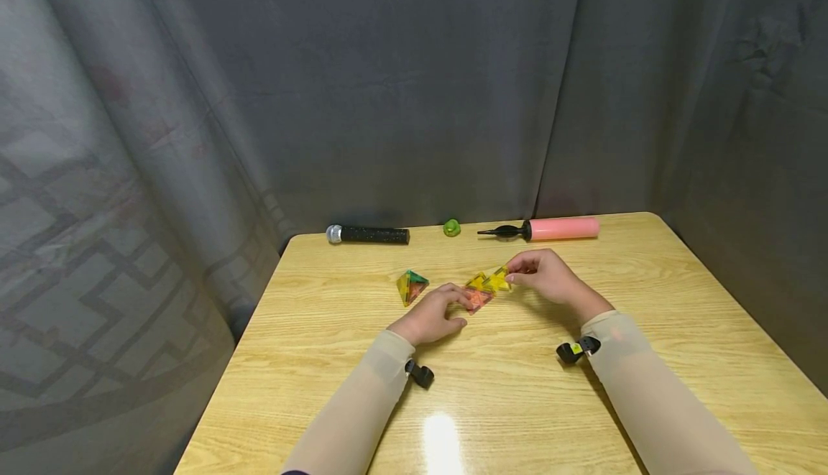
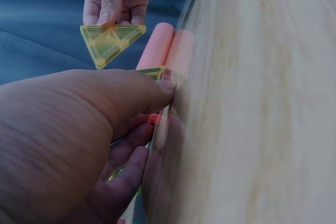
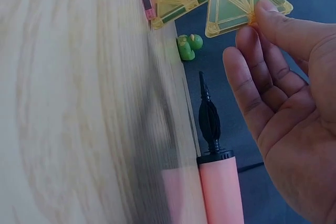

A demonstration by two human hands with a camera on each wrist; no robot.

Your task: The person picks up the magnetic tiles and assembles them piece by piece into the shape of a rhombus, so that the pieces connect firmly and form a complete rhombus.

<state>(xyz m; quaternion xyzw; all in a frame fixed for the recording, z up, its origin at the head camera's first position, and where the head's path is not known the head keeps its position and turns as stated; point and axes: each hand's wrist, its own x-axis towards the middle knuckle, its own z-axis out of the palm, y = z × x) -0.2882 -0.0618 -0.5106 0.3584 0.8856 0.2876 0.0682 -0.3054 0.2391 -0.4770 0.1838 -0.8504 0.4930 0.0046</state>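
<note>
My right hand (image 1: 550,275) pinches a clear yellow triangular magnetic tile (image 3: 244,1) between thumb and fingers, raised off the table. Close beside it, a second yellow triangle tile (image 3: 181,2) meets a red tile (image 1: 480,298) along one side. My left hand (image 1: 435,315) rests with bent fingers at the red tile's left side, its thumb apart from the tile in the head view. To the left of these tiles stands a small pyramid of yellow, green and red tiles (image 1: 412,287). In the left wrist view, my left hand hides most of the red tile.
Along the table's back edge lie a black microphone (image 1: 369,235) with a silver head, a small green toy figure (image 1: 451,228) and a pink hand pump (image 1: 563,228) with a black nozzle. Grey curtains (image 1: 401,87) hang behind the wooden table (image 1: 310,360).
</note>
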